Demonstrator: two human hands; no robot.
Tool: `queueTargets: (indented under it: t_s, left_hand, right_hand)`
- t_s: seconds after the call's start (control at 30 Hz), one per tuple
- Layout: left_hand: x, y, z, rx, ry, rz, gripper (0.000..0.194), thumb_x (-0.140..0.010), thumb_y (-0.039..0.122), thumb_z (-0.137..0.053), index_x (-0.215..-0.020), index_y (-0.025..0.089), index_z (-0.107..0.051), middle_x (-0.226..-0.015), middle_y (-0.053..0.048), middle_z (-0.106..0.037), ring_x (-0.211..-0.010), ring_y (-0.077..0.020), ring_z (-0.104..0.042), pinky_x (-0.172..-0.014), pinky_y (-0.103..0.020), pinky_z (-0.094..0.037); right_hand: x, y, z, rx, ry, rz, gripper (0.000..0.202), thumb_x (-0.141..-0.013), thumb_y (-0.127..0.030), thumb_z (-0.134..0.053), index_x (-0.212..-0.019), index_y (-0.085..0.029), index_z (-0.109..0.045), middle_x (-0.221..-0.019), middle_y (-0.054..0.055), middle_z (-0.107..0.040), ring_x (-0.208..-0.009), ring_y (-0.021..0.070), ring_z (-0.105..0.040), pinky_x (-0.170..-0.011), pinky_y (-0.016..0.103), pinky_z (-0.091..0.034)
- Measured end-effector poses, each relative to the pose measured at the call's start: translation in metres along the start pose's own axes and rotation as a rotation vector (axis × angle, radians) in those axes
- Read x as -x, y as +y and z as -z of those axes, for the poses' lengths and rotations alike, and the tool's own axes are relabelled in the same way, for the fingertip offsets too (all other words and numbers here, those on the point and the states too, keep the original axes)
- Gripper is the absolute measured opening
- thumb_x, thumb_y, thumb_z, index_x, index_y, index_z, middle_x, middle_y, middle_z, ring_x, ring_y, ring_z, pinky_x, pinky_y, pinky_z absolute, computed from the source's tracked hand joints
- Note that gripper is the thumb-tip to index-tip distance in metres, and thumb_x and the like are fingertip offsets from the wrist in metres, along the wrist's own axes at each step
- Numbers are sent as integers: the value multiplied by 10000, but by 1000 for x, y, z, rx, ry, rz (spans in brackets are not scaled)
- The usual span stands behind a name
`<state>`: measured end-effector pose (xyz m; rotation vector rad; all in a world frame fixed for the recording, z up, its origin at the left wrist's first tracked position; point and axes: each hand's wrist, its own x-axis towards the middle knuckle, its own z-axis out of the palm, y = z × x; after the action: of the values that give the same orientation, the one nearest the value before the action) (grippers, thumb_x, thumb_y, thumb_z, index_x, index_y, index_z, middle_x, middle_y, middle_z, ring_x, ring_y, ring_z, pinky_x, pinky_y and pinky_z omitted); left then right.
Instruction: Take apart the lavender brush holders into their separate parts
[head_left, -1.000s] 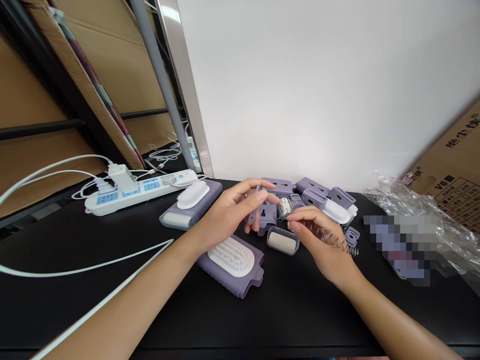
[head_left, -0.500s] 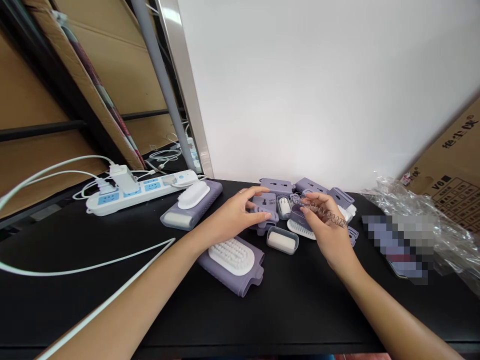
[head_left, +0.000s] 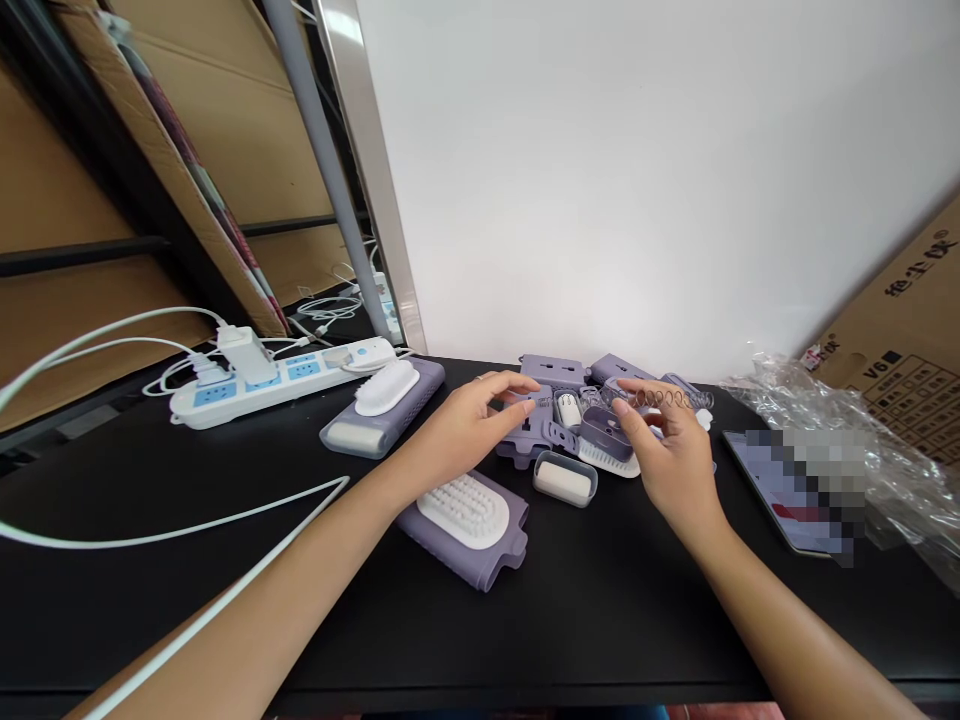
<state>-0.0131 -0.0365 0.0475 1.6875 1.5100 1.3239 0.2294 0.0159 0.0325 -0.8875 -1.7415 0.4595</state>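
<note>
My left hand (head_left: 469,425) hovers palm down with its fingers spread, fingertips resting on a small purple plastic part (head_left: 525,432) in a heap of similar purple pieces (head_left: 555,372) at the back of the black table (head_left: 600,620). My right hand (head_left: 670,455) pinches one end of a thin metal coil spring (head_left: 675,398), which runs out to the right above the knuckles. Just under its fingers lies a small purple brush with white bristles (head_left: 606,445). A small clear box with a white block (head_left: 564,478) sits between the two hands.
Two purple cases with white brush inserts lie at the left (head_left: 382,405) and near the front (head_left: 465,525). A white power strip (head_left: 277,385) and a white cable (head_left: 187,530) are at the left. A phone (head_left: 780,490), crumpled clear plastic (head_left: 870,430) and a cardboard box (head_left: 911,320) stand to the right.
My left hand set the purple part down on the table and spread its fingers. My right hand carried the spring up and back, over the small brush.
</note>
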Motion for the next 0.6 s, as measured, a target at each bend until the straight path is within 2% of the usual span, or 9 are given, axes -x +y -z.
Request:
queueTargets:
  t_s: [0.1,0.17,0.3,0.4,0.5,0.6]
  left_hand:
    - [1,2,1,-40,-19,8,267,-967,422,-652,-1118,241,-775,-1093,-56,-762,-955,-223,-675,-807,-313,-499]
    - [2,3,0,-50,-41,24,291,-985,444,-615,-1133,236,-755,-1091,-45,-756,-952,-218,-666,-827,-327,-493]
    - [3,5,-2,-35,-32,23,306,-991,465,-596,-1117,229,-744,-1061,-34,-753,-963,-223,-663,-831,-338,-479]
    - [3,5,-3,-32,-12,16,309,-990,472,-594,-1102,225,-743,-1046,-34,-753,-978,-232,-667,-841,-347,-476]
    - [2,4,-3,-24,6,6,306,-990,468,-593,-1099,224,-742,-1082,-37,-755,-1011,-236,-672,-869,-351,-482]
    - [1,2,-3,-4,38,-7,299,-989,460,-594,-1093,220,-739,-1097,-40,-755,-1033,-237,-673,-886,-348,-489]
  right_hand:
    - [-3,6,4,191,-5,117,337,-1049,-350,-549,-1346,-255,-678,-1340,119,-705,-1239,305,-646,-969,475,-540]
    - [-5,11,5,359,-39,175,387,-1059,-296,-479,-1409,-246,-636,-1298,126,-734,-1208,325,-658,-1005,523,-509]
    - [-7,24,1,634,-170,221,456,-1061,-282,-454,-1491,-197,-577,-1089,133,-770,-1081,373,-672,-955,568,-497]
    - [-8,30,-1,692,-215,197,483,-1051,-320,-505,-1513,-184,-545,-1118,141,-763,-1085,391,-674,-940,575,-509]
    - [-7,30,1,684,-157,181,459,-1044,-341,-536,-1474,-184,-573,-1210,162,-740,-1126,392,-672,-954,571,-511]
    - [-4,20,3,610,-118,232,410,-1055,-360,-536,-1426,-197,-601,-1279,165,-714,-1183,371,-658,-1004,555,-488]
